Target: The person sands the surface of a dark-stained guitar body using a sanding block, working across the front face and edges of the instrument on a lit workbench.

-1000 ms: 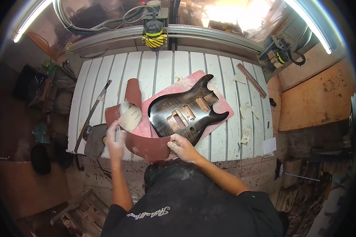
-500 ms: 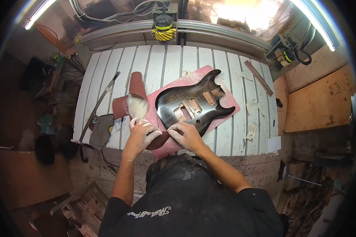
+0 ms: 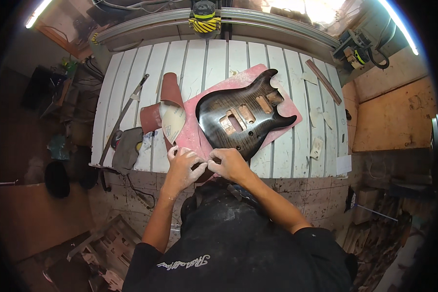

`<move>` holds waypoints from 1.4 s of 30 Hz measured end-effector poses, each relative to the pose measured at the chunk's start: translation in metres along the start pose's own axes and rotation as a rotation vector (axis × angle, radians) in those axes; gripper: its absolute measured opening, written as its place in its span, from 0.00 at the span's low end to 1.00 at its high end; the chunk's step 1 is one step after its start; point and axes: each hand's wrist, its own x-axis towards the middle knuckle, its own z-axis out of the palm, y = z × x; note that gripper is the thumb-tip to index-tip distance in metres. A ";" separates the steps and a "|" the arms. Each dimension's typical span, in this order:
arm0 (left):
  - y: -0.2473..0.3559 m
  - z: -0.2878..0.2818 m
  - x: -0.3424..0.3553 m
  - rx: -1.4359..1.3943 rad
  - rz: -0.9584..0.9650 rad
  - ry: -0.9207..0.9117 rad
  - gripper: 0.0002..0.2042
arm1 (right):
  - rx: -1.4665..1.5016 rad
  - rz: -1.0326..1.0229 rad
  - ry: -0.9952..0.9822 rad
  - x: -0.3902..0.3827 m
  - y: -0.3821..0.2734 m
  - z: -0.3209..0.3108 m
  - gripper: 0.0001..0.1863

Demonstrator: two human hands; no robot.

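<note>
Hands mid-frame | our left hand and right hand both pinch sandpaper shut | guitar body just above, on pink mat

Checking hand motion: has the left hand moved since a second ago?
Yes. The left hand moved rightward along the white bench edge, meeting the right hand.

A long metal bar lies beside a grey cloth.

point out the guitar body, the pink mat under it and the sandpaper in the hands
guitar body (image 3: 243, 119), head view, on its dark top near the cutouts
pink mat (image 3: 190, 138), head view, on its bare lower left part
sandpaper (image 3: 203, 168), head view, on the piece between both hands
</note>
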 end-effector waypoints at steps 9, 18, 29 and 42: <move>-0.004 0.014 -0.008 0.045 0.087 0.067 0.07 | -0.071 -0.026 -0.066 0.005 -0.001 0.003 0.14; -0.008 0.020 -0.011 0.059 0.162 0.235 0.07 | 0.321 0.476 -0.219 0.024 -0.001 0.009 0.17; -0.026 -0.017 0.007 0.151 0.011 0.281 0.09 | 0.337 0.221 -0.146 0.047 0.011 0.026 0.16; -0.062 -0.025 0.041 0.266 0.290 0.253 0.07 | 0.470 0.570 0.048 0.098 0.011 0.051 0.15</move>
